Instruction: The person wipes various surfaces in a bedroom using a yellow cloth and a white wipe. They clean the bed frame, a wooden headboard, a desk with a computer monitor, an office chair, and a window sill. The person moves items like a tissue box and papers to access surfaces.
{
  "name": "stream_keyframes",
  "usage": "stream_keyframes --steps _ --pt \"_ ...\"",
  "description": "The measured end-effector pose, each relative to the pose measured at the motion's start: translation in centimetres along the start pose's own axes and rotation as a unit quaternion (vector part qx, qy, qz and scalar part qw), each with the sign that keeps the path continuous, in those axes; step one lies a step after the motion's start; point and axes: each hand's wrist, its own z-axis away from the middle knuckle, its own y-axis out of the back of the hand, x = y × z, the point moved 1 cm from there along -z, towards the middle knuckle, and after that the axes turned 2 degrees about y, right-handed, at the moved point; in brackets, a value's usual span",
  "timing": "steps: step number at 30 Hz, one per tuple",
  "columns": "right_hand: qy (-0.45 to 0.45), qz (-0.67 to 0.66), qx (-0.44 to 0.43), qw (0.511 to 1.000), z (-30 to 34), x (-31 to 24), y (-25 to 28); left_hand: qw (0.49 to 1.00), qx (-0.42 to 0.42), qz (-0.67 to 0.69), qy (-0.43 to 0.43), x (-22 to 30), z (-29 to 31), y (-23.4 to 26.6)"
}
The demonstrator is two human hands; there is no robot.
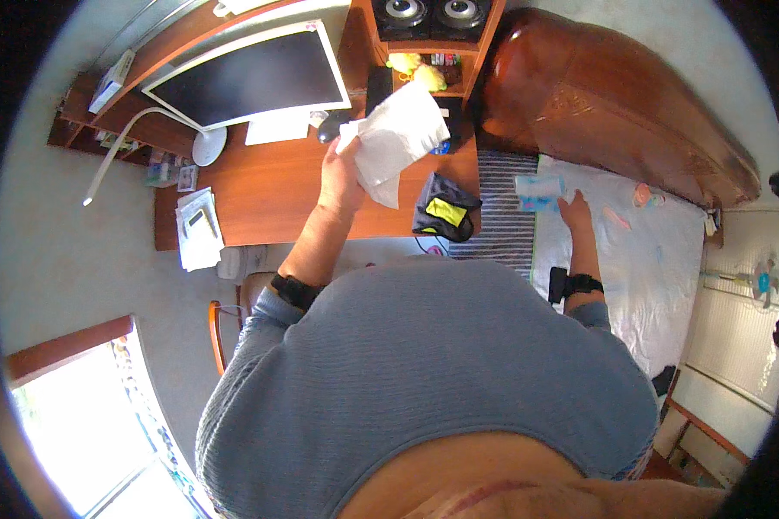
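Above the desk, my left hand (344, 176) is closed on the near-left edge of a creased white sheet (402, 130), paper or thin cloth. The sheet hangs in folds, and its lower corner points toward the desk's front. Off to the right, my right hand (576, 213) is over the white-covered bed. Its fingers are bent at the right end of a light blue and white packet (539, 193) and seem to grip it. A dark fabric pouch (447, 208) with a yellow-green patch sits on the desk's right front corner, between my two hands.
A monitor (251, 73) and a white desk lamp (209, 145) stand along the back of the brown desk (260, 186). Papers with a phone-like device (199, 227) lie at its left end. Speakers (430, 13) fill the shelf. A brown leather backrest (623, 104) borders the bed (619, 277).
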Motion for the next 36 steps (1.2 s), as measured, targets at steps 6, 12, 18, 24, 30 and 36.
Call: stream_keyframes --steps 6,12,18,24,30,36 --pt "0.231 -0.445 -0.017 0.865 2.8 -13.1 6.9 0.999 -0.024 -0.042 0.007 -1.0 0.3 -2.9" --pt "0.554 -0.257 0.068 0.789 9.5 -26.9 11.9 0.995 -0.082 -0.03 0.042 -2.4 -0.1 -4.0" --pt "0.409 -0.417 0.01 0.812 10.6 -31.8 11.8 0.997 -0.014 -0.075 0.025 -1.0 -2.1 1.2" --pt "0.47 -0.38 0.1 0.79 12.8 -38.8 11.0 0.995 -0.028 0.087 0.046 -0.6 -4.6 7.3" --pt "0.551 -0.25 0.015 0.796 15.5 -45.8 7.3 0.964 -0.147 0.196 0.103 -0.3 -4.8 10.2" --pt "0.545 -0.332 -0.202 0.743 15.1 -48.1 7.5 0.982 -0.073 0.163 0.054 0.6 -5.5 14.5"
